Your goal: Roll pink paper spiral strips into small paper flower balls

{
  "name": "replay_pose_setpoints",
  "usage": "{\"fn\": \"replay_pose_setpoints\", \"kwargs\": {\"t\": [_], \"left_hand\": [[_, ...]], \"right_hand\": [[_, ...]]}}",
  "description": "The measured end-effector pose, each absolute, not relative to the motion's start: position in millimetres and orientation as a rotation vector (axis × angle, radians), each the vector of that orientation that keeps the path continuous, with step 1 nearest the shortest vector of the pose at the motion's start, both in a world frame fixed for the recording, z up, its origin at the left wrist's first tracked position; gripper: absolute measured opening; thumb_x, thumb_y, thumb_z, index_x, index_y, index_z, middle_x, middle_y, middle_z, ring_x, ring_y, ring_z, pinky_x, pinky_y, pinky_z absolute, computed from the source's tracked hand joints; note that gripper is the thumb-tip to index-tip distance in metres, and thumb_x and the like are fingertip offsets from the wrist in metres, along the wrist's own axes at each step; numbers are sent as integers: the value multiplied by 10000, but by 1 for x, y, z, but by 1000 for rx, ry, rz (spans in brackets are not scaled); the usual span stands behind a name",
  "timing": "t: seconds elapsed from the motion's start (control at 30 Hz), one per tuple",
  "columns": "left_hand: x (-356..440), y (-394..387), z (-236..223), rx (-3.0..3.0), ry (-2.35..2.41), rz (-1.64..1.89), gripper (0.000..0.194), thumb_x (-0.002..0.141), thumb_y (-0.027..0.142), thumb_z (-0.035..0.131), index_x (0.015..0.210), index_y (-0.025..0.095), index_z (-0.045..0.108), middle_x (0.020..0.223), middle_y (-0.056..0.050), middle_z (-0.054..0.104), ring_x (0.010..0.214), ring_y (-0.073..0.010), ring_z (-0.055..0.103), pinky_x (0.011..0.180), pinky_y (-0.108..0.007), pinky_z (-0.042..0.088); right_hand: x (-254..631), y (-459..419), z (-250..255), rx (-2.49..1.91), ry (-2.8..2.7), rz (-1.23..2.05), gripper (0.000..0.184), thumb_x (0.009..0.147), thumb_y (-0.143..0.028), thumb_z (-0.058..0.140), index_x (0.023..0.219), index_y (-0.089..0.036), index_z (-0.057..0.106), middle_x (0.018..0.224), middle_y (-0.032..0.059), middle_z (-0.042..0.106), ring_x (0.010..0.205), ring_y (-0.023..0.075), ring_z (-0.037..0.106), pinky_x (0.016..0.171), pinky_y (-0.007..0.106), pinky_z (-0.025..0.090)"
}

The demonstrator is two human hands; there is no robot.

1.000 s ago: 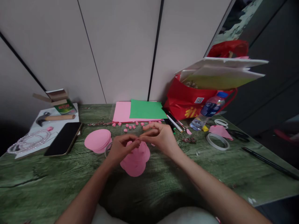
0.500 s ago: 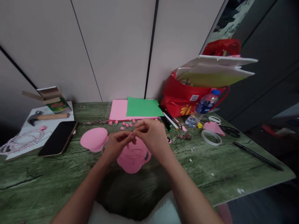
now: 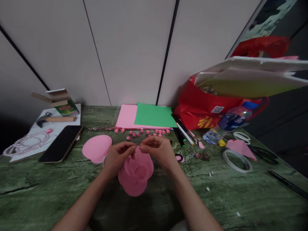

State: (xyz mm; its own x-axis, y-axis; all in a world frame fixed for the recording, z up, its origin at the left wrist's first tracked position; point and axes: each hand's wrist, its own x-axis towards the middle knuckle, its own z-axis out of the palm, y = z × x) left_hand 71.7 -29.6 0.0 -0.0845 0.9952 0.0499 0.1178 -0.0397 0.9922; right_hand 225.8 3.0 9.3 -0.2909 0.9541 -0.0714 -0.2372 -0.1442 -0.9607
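Note:
A layered pink paper flower (image 3: 136, 184) with rounded petals is on the table in front of me. At its far edge, both hands are closed in a pinch, fingertips almost meeting. My left hand (image 3: 118, 158) bends its fingers over the flower's upper left petals. From the right, my right hand (image 3: 160, 150) presses thumb and fingertips together beside them. Whatever is between the fingertips is too small or hidden to make out. Left of my left hand lies a stack of pink paper circles (image 3: 97, 147). Small pink pieces (image 3: 138, 134) are scattered just beyond my hands.
Green and pink paper sheets (image 3: 155, 116) lie at the back. To the left are a phone (image 3: 61, 143), a hammer (image 3: 60, 119), bead strings (image 3: 29, 143) and an opened box (image 3: 68, 108). A red bag (image 3: 192, 104), bottle (image 3: 234, 118), tape roll (image 3: 237, 161) and scissors (image 3: 263, 154) stand or lie right.
The view has shifted, so the bag and bottle appear farther right. My hands have drawn slightly apart at the fingertips, and more of the flower's middle shows below them.

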Motion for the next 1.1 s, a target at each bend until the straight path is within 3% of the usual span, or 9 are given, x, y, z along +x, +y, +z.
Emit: {"fn": "replay_pose_setpoints", "kwargs": {"t": [0.2, 0.37, 0.73, 1.1], "left_hand": [[74, -33, 6, 1240, 1357, 1298, 102, 696, 245, 643, 703, 144, 657, 483, 38, 580, 454, -78, 508, 455, -176, 394], [76, -35, 11, 1251, 1384, 1341, 87, 672, 230, 654, 689, 145, 657, 509, 25, 594, 465, -91, 525, 460, -190, 417], [76, -37, 11, 1301, 1354, 1295, 115, 689, 243, 651, 757, 151, 664, 523, 22, 604, 477, -94, 540, 464, -190, 430], [73, -34, 10, 1265, 1369, 1268, 99, 683, 235, 645, 709, 141, 661, 496, 23, 584, 470, -94, 522, 463, -195, 411]], "right_hand": [[228, -3, 15, -871, -1126, 1729, 337, 474, -196, 796, 778, -165, 652, 770, 34, 717, 710, 178, 677, 699, 334, 547], [230, -9, 16, -865, -1103, 1736, 283, 561, -229, 751, 815, -167, 644, 774, 42, 723, 691, 177, 685, 689, 338, 557], [230, -8, 14, -844, -1087, 1700, 242, 614, -231, 717, 835, -173, 638, 759, 39, 722, 670, 168, 683, 684, 330, 557], [225, 4, -1, -886, -1126, 1667, 355, 515, -220, 773, 844, -164, 652, 741, 47, 726, 678, 180, 682, 698, 337, 544]]}}
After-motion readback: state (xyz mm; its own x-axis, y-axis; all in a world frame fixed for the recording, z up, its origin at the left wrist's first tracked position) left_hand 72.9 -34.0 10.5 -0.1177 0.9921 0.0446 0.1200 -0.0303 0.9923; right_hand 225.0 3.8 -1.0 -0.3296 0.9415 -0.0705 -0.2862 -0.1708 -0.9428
